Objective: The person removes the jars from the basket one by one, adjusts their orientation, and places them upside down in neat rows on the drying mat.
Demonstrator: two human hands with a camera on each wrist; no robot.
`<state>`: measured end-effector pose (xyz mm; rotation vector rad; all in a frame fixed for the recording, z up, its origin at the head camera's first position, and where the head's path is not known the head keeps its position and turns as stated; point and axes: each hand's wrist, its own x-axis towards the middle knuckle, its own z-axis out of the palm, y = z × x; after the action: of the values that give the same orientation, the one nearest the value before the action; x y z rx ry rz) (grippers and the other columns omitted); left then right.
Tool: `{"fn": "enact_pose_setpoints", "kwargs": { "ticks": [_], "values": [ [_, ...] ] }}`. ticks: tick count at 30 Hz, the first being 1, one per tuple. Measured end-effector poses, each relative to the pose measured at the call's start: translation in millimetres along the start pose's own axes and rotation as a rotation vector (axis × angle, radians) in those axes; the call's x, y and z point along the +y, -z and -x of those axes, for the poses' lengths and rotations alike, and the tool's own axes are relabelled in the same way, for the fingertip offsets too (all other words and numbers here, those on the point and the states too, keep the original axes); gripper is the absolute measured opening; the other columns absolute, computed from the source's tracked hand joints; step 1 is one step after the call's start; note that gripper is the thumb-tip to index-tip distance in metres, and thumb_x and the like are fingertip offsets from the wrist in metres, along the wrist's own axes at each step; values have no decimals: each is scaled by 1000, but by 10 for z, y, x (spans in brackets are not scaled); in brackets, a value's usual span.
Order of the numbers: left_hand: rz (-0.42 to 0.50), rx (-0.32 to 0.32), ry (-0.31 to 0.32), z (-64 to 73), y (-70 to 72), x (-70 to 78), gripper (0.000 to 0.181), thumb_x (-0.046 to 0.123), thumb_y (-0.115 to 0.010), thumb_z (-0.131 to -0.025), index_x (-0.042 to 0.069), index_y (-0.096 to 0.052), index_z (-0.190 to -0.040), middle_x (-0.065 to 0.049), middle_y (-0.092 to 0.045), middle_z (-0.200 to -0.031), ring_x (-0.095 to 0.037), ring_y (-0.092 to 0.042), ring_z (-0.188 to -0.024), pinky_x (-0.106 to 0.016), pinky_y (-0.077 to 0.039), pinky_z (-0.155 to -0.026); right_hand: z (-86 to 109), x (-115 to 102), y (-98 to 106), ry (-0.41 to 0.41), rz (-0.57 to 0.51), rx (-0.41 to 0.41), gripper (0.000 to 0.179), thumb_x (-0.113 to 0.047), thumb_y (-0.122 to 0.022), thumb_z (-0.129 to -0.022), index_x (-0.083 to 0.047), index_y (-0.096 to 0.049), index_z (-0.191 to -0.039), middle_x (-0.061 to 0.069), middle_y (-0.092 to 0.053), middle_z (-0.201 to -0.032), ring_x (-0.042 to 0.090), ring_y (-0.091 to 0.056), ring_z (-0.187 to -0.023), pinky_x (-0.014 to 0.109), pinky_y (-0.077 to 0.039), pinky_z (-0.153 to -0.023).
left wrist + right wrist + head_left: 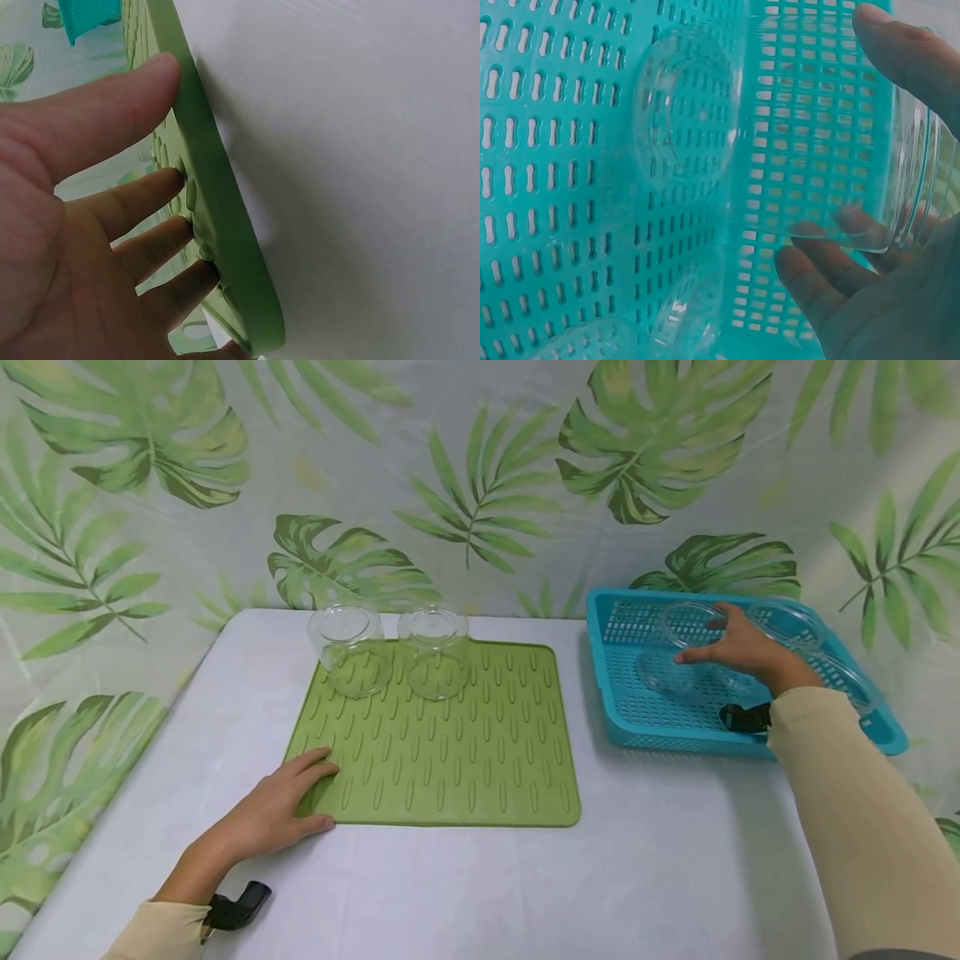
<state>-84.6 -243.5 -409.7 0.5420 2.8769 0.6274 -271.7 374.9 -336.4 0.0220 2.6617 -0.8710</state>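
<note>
Holding its fingers curved around a clear jar (810, 127) in the blue basket (667, 740), the right hand (738, 647) seems at the pick-up step, the next move likely calling for a steady lift, while the left hand (273, 806) rests, fingers spread, on the green mat (465, 777).

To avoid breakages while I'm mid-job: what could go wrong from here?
First, the clear glass within the right hand's grasp might slip, since its wall looks smooth. Second, lifting it could knock the other glasses close by in the blue basket. Third, the left hand touches the green mat; a tug might rock the two glasses standing on it.
</note>
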Motion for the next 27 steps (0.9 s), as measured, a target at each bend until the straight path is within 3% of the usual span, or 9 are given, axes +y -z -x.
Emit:
{"fn": "enact_pose_setpoints", "kwargs": {
  "ticks": [20,27],
  "values": [
    [6,-6,5,7,13,12,66,27,-79,-83,2,-53,-138,-24,-39,-154,-50,-39,-139,-65,-39,-108,28,-10,28,8,51,4,129,-54,-71,-86,-4,27,-153,36,-9,-160,60,-21,-139,74,-31,-106],
    [11,-6,5,11,12,11,65,26,-79,-83,2,-53,-138,-24,-39,-153,-50,-39,-139,-65,-39,-108,113,-101,104,67,85,20,126,-47,-73,-87,-4,24,-154,35,-12,-160,59,-26,-138,76,-33,-104]
  ]
}}
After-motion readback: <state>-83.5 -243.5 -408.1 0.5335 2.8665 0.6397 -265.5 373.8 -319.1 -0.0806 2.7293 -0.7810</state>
